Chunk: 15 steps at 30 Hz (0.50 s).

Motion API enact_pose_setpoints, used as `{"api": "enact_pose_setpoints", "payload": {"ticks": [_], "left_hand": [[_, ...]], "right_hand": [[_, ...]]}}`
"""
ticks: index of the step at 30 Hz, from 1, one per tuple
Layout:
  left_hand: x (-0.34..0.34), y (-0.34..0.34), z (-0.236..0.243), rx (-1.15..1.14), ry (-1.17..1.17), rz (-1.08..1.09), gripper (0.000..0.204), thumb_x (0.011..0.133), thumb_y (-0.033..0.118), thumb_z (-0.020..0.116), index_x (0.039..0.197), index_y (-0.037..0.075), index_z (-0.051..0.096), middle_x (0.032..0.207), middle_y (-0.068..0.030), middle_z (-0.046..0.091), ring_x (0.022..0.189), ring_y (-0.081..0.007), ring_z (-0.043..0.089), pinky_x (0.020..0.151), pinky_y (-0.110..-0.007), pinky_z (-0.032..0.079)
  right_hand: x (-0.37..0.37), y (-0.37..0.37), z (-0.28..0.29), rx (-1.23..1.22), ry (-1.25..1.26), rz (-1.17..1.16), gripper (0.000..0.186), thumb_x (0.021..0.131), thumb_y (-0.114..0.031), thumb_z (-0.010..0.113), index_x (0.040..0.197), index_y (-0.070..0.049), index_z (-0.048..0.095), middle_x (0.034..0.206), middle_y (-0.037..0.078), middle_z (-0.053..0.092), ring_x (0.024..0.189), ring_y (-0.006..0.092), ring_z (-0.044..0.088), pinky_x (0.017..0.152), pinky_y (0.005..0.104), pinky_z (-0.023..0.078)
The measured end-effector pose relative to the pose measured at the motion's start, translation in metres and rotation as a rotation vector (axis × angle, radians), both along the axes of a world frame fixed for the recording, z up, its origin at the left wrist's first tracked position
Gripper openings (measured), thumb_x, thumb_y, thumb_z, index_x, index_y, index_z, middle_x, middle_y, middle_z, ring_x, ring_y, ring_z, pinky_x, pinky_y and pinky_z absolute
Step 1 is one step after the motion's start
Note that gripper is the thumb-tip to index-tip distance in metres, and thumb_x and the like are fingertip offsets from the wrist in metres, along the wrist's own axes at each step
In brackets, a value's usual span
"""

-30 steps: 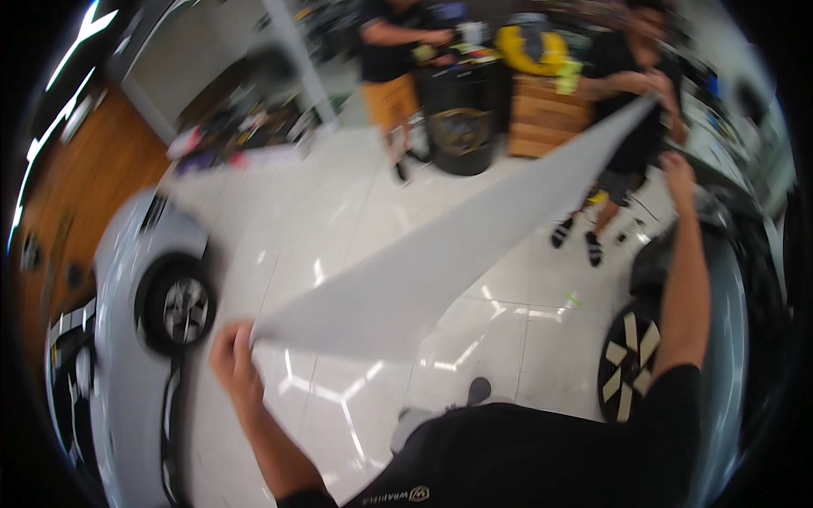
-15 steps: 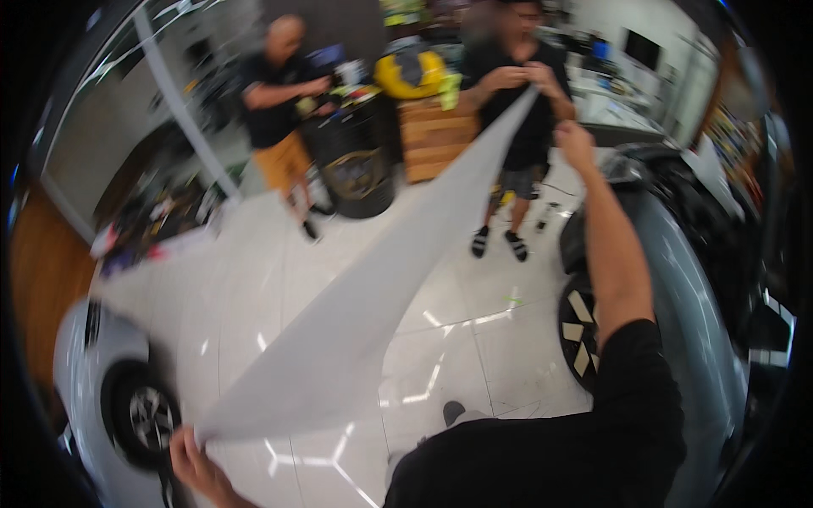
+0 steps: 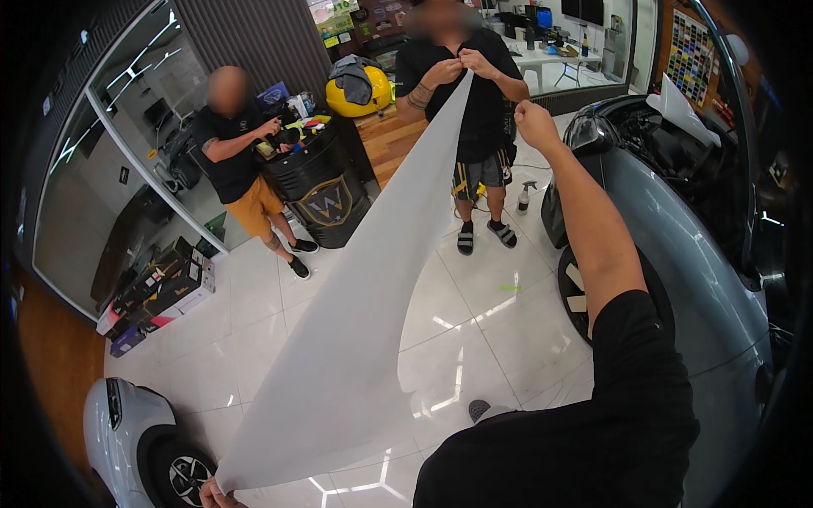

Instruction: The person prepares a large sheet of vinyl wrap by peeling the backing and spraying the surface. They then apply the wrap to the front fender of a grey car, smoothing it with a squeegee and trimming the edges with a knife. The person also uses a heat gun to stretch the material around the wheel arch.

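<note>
Evidently, the long, pale grey, translucent sheet [image 3: 339, 339] hung on a slant above the glossy white tiled floor [image 3: 529, 326], with its wide end near the person and its narrow end at a co-worker in a black shirt and dark shorts [image 3: 487, 110]. The person's left hand [image 3: 220, 494] had its fingers pinched on the near corner, in front of a black tyre with a silver-spoked wheel [image 3: 190, 476]; whether they touched could not be told. The co-worker's hands [image 3: 479, 63] gathered the far end at chest height. The person's right hand [image 3: 536, 125] was raised, its fingers curled into a fist; no part of the sheet showed in it, though something thin and clear could not be ruled out.

Sagging looked like the main risk: if either end went slack, the loose middle could fold, crease or brush the floor. A slip of the pinched corner would probably let the wide end drop toward the dark sandal [image 3: 478, 410] below. Pulling too hard might stretch or tear the bunched tip, and swinging left could snag the sheet on the wheel.
</note>
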State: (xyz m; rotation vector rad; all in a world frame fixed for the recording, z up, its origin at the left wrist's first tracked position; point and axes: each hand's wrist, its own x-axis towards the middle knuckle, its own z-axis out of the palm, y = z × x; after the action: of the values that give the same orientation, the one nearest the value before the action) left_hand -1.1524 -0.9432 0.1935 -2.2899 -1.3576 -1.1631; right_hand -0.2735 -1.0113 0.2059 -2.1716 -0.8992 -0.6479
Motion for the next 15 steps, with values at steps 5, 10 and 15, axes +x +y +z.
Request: {"api": "enact_pose_setpoints", "payload": {"ticks": [5,10,15], "left_hand": [[0.009,-0.01,0.001,-0.306,-0.48,0.008,0.018,0.094,0.006,0.058,0.111,0.0,0.063,0.101,-0.0151,0.065,0.08,-0.0256,0.062,0.067,-0.033,0.052],[0.027,-0.013,-0.001,-0.102,-0.318,-0.052,0.023,0.097,0.017,0.057,0.101,-0.005,0.064,0.097,-0.0139,0.067,0.08,-0.0221,0.062,0.067,-0.031,0.051],[0.031,-0.017,-0.002,-0.171,-0.536,-0.195,0.028,0.098,0.019,0.057,0.097,-0.007,0.064,0.088,-0.0124,0.066,0.074,-0.0188,0.058,0.063,-0.03,0.048]], "right_hand": [[-0.001,0.002,-0.003,-0.036,0.015,-0.012,0.017,0.088,-0.018,0.056,0.094,-0.003,0.061,0.093,0.02,0.065,0.093,0.0384,0.061,0.082,0.0477,0.048],[-0.006,-0.001,-0.005,-0.036,0.002,-0.012,0.016,0.087,-0.016,0.056,0.093,-0.002,0.061,0.091,0.02,0.064,0.092,0.0386,0.061,0.08,0.0473,0.048],[-0.019,-0.013,-0.01,-0.073,0.04,-0.022,0.017,0.088,-0.018,0.055,0.094,-0.003,0.061,0.093,0.02,0.065,0.094,0.038,0.061,0.081,0.0479,0.048]]}}
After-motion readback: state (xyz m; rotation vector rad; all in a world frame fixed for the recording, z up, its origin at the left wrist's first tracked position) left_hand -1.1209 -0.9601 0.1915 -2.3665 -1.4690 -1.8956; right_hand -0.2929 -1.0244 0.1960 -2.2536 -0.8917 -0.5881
